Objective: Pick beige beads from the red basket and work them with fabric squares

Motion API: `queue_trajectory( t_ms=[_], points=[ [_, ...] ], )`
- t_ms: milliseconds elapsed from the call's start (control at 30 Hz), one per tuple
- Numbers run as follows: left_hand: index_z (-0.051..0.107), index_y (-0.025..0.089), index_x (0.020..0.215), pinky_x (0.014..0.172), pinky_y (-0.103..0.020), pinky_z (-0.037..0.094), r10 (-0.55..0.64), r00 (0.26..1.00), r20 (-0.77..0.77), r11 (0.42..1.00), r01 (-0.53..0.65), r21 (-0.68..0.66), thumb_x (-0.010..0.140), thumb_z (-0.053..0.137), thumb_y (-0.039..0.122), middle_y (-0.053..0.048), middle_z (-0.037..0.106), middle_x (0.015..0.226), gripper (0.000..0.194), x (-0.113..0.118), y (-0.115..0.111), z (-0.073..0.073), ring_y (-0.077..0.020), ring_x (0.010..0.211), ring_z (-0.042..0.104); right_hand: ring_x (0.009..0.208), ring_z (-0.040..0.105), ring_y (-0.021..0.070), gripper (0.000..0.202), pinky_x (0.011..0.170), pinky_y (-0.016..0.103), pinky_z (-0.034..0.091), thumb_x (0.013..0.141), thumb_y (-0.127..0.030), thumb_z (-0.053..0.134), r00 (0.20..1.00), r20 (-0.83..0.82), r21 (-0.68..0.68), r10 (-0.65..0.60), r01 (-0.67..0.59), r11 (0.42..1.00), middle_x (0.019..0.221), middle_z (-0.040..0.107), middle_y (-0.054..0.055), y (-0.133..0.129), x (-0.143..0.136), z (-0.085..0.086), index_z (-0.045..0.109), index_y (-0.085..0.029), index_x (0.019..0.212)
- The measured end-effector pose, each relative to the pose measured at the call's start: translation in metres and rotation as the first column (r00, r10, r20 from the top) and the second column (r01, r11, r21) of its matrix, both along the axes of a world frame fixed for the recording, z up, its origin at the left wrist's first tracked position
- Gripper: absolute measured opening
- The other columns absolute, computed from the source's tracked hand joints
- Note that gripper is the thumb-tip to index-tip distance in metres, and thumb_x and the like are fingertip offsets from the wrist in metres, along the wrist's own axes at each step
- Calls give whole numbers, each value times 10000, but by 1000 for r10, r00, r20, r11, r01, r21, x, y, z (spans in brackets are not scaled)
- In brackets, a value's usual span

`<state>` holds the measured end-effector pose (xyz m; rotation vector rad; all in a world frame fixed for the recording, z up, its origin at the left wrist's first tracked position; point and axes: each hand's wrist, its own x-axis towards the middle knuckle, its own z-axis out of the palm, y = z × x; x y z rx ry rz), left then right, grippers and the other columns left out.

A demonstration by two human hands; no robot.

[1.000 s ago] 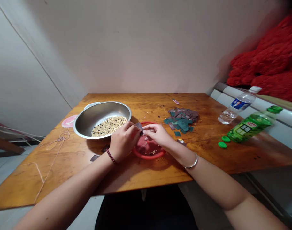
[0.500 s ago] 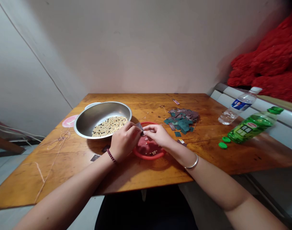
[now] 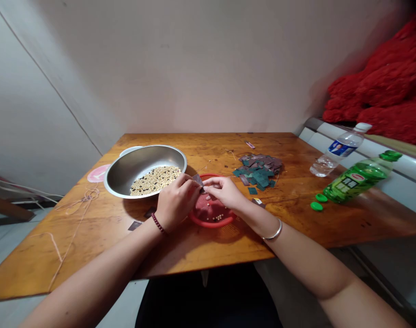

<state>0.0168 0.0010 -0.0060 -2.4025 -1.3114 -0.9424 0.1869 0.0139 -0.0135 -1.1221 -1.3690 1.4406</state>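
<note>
My left hand [image 3: 176, 199] and my right hand [image 3: 225, 192] meet fingertip to fingertip over a red mesh basket [image 3: 213, 225]. Between them is a small dark fabric-like piece [image 3: 197, 179], pinched by both; its lower part is hidden by my fingers. Several pale beads or beans [image 3: 219, 217] lie in the basket. Left of my left hand stands a steel bowl [image 3: 124, 175], tilted, with many pale and dark bean-like grains [image 3: 155, 180] inside. To the right of my right hand is a pile of dark green and brown square pieces [image 3: 259, 169].
A clear water bottle [image 3: 337, 150] and a green bottle [image 3: 361, 177] stand at the right, with green caps [image 3: 316, 206] beside them. Loose string [image 3: 81, 200] and a pink disc [image 3: 98, 173] lie at the left. Red fluffy material [image 3: 388, 91] is heaped behind the bottles.
Both hands stay in nearly the same place, still pinching the dark piece. The whole view has shifted very slightly.
</note>
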Motion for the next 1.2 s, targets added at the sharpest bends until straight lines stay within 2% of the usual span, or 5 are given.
queue_trajectory(
  t_ms=[133,300,833,1100,1200],
  points=[
    [613,202,837,551,-195,407,-41,999,-16,999,41,-3,859,502,329,-13,606,900,170,0,0,1,-84,671,547,600,612,92,167,530,197,535,763,-207,630,1000,-2,-9,8,-8,1000,753,669,39,-1,0,0,664,-144,914],
    [615,207,844,527,-199,389,23,1000,-12,1000,-23,-2,852,514,341,-10,610,904,169,0,0,1,-86,650,543,596,610,92,172,511,200,535,776,-192,606,1000,1,-26,3,-3,1000,751,662,40,-1,0,2,656,-140,932],
    [624,206,827,525,-206,375,51,999,5,999,-51,1,848,513,317,-22,608,878,158,1,0,0,-89,637,527,599,614,100,184,504,203,539,755,-211,629,1000,-4,-29,1,-1,1000,761,665,46,-1,0,1,662,-147,925],
    [615,202,848,544,-194,396,-45,999,-19,999,45,-5,856,506,306,-17,604,896,151,0,-1,2,-80,658,533,613,616,103,147,513,202,543,768,-191,614,1000,-1,-47,-7,7,999,734,658,37,-2,0,2,661,-149,901],
    [617,202,846,536,-197,397,-16,1000,-19,1000,15,-16,852,508,311,-22,602,894,155,1,-2,3,-81,642,531,605,613,97,153,513,196,540,766,-195,620,1000,-2,-43,-8,8,999,743,663,39,-3,0,3,661,-149,906]
  ],
)
